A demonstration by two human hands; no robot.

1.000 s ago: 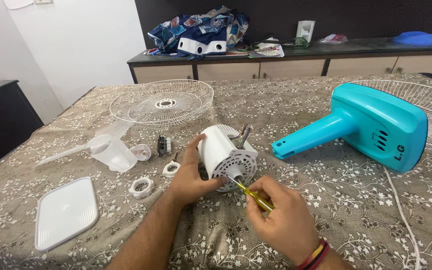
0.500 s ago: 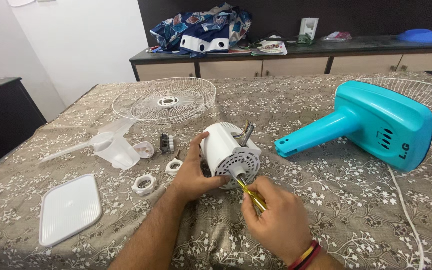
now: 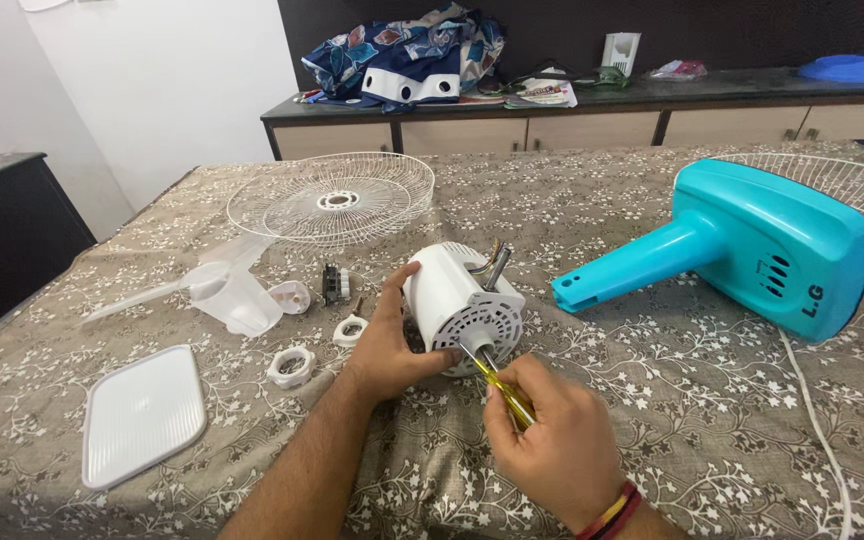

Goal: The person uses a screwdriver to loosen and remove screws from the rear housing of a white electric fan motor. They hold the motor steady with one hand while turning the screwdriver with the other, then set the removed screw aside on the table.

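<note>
A white fan motor (image 3: 464, 305) is seen lying on its side near the middle of a tabletop (image 3: 592, 220) covered by a floral cloth. It is gripped from the left by the left hand (image 3: 392, 345), whose fingers are curled around the housing. A yellow-handled screwdriver (image 3: 497, 385) is pinched in the closed fingers of the right hand (image 3: 552, 445), its tip set against the motor's vented face. Wires and a metal shaft are seen at the motor's far end. Left of the motor lie white plastic rings (image 3: 292, 365), a clear fan blade (image 3: 222, 290) and a white rectangular cover (image 3: 142, 415) near the tabletop's front edge. Beyond, a white wire guard (image 3: 332, 200) lies flat. On the right, a turquoise fan body (image 3: 752, 245) is seen; a second guard behind it is cut off by the frame.
</note>
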